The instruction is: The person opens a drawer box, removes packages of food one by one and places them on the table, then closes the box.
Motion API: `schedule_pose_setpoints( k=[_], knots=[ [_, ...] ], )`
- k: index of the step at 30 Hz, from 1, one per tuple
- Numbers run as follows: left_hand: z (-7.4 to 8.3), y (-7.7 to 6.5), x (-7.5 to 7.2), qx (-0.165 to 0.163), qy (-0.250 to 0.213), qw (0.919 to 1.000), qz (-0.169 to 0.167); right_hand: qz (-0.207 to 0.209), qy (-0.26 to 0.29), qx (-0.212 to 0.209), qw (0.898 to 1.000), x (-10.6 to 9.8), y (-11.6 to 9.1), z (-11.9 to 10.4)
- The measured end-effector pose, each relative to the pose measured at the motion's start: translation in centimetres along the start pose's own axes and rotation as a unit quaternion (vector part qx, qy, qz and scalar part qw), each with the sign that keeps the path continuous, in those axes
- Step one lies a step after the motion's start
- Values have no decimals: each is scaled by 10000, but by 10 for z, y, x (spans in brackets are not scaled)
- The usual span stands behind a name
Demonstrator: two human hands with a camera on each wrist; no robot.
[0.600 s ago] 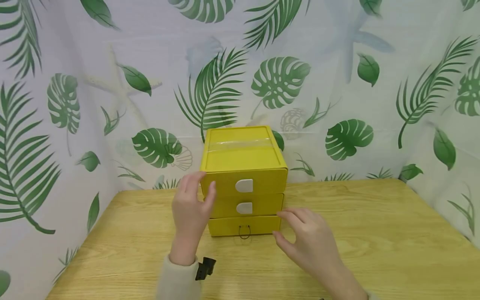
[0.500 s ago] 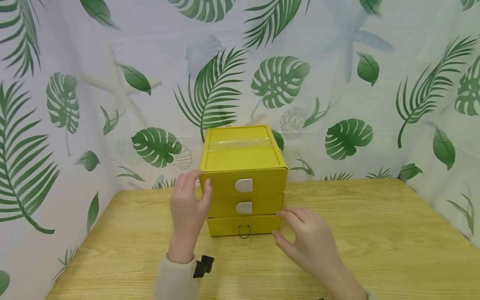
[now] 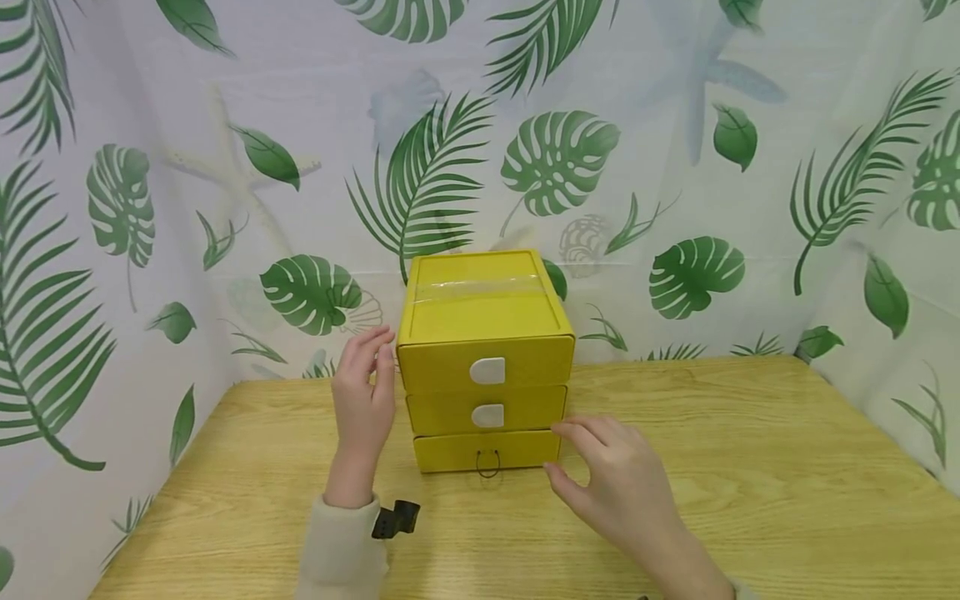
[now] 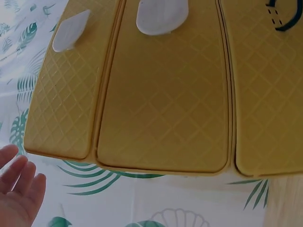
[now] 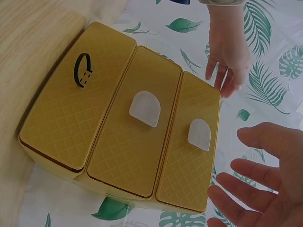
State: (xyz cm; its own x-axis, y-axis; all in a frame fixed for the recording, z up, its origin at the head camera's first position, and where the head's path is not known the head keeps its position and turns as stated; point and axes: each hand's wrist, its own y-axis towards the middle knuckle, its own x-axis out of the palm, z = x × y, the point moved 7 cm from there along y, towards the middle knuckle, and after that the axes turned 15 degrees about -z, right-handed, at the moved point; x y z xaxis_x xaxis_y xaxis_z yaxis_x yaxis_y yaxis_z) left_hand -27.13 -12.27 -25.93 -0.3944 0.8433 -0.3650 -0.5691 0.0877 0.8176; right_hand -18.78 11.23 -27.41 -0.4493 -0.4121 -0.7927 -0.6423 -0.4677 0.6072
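Note:
A yellow three-drawer box (image 3: 480, 317) stands upright on the table, all drawers pushed in. White rounded tabs mark the top drawer (image 3: 435, 367) and the middle drawer (image 3: 442, 412); a black loop handle (image 5: 76, 71) hangs on the bottom drawer (image 3: 446, 454). Beside the top drawer's left edge is my left hand (image 3: 363, 404), fingers relaxed and holding nothing; the left wrist view shows a small gap from the box. My right hand (image 3: 618, 475) is by the lower right corner, thumb and fingers spread, with nothing between them. Whether its fingertips touch the box, I cannot tell.
Clear tape (image 3: 480, 288) runs across the box top. The wood-grain table (image 3: 750, 467) extends around the box. Behind it and at the sides hangs a white leaf-print cloth (image 3: 480, 50). A black device (image 3: 396, 518) sits on my left wrist.
My left hand has drawn back leftward from the front upper left corner of the box to beside it. The right hand and the box have stayed put.

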Motion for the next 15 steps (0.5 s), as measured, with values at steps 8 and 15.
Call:
schedule_pose_setpoints(
  k=[8,15],
  knots=[
    [-18,1,6,-1001,-1272,9856,-499,33,22,-39,10000,1,0,-1],
    [-22,0,12,-1546,-1869,9682,-616,-36,25,-26,10000,3,0,0]
  ],
)
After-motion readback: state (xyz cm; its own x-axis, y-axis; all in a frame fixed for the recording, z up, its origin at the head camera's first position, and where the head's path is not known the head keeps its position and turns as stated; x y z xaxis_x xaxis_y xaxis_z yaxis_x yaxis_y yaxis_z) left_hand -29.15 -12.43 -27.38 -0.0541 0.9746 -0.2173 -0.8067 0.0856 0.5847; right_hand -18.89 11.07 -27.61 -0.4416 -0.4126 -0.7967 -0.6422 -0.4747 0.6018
